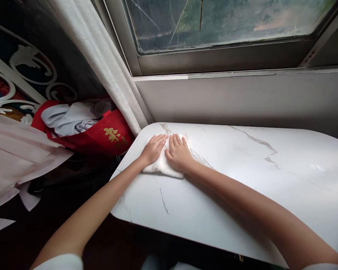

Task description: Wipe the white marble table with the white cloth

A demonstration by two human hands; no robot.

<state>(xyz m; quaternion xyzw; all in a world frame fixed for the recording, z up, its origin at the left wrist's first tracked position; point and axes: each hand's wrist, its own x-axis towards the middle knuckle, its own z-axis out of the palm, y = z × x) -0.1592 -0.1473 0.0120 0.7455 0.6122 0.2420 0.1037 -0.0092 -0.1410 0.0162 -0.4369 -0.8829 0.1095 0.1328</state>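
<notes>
A folded white cloth (165, 167) lies flat on the left part of a white, marble-patterned table (236, 180). My left hand (154, 149) rests on the cloth's left side, fingers stretched out and pointing away from me. Pressed flat on its right side is my right hand (179, 153), its fingers extended and its thumb reaching toward the left hand. Both palms face down, and parts of the cloth are hidden under them.
Left of the table stands a red bag (115, 133) with gold lettering, filled with pale fabric (70, 118). A white curtain (101, 56) hangs behind it. A window (228, 22) and a wall (228, 99) border the table's far side. Pale pink cloth (14, 157) drapes at far left.
</notes>
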